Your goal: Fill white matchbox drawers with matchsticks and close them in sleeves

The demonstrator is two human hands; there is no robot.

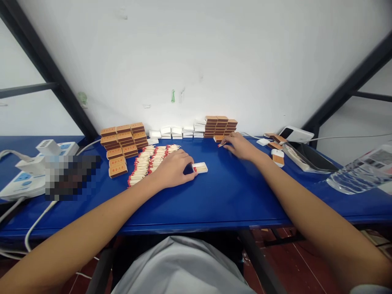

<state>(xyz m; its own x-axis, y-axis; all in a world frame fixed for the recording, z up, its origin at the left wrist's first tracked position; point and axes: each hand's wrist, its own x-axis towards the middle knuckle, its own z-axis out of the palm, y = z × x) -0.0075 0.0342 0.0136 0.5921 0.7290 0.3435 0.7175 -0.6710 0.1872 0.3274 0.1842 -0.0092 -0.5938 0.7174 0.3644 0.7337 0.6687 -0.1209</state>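
Note:
My left hand [176,169] grips one end of a white matchbox tray [201,167] between thumb and fingers. Matches lie inside that tray, their red heads toward my thumb. Beside and behind this hand, loose red-tipped matches [142,165] are spread in long rows, partly covered by it. Farther right, my right hand [237,145] rests low over the table with its fingertips pinched on a few matches [220,145], whose red heads show. Just beyond those fingertips stands a stack of brown matchboxes [216,127] against the wall.
Another pile of matchboxes [122,141] stands back left. White trays [177,132] line the wall between the piles. A power strip [33,171] with cables sits left on the blue table [190,208]. At right are a black-lined container [315,157] and a plastic bottle [361,171].

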